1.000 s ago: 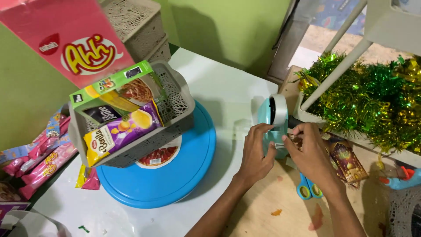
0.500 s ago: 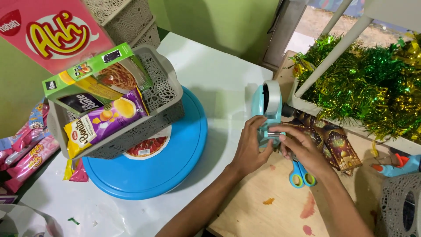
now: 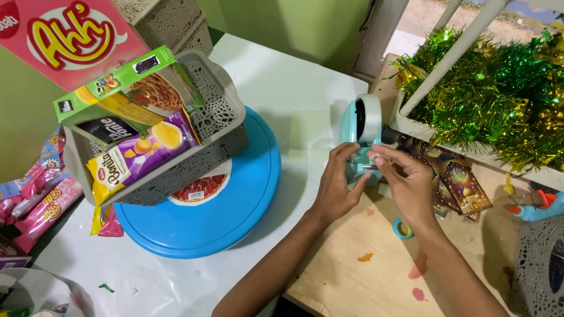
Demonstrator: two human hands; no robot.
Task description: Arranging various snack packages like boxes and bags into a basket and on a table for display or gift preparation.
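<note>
Tape dispenser [image 3: 359, 136] pinched by left hand [image 3: 336, 189], right hand [image 3: 404, 183], grey basket [image 3: 226, 126] holding snack boxes [image 3: 126, 94]

Both forearms bare; no sleeves, prob. no rings.

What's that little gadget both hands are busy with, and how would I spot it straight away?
Start at the big round blue tray under the grey basket, then look right across the white table to where the wooden board begins. There the left hand and right hand meet on a tape dispenser. It alone is pale teal, carrying an upright roll of clear tape.
</note>
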